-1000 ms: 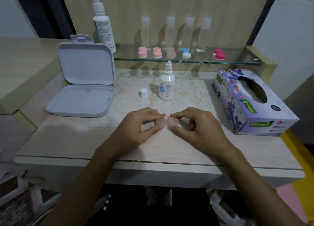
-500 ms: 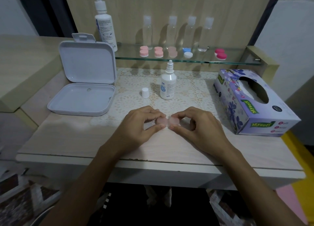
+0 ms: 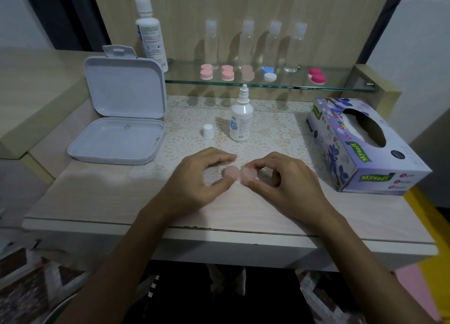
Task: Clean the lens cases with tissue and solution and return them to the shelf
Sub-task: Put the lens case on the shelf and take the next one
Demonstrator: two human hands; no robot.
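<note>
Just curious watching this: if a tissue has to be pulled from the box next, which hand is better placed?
Probably the right hand: the tissue box sits on its side, while the left hand could keep pinching the pale pink lens case.

Pale pink lens case [image 3: 239, 172]; purple floral tissue box [image 3: 360, 146]; white solution bottle [image 3: 241, 119]; cream lace mat [image 3: 272, 128].

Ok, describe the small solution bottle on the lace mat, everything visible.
The small solution bottle is white, plastic-looking, with a blue-printed label and a narrow dropper tip. It stands upright and uncapped on the lace mat, below the glass shelf. Its white cap stands apart on the mat beside it. No hand touches it.
</note>
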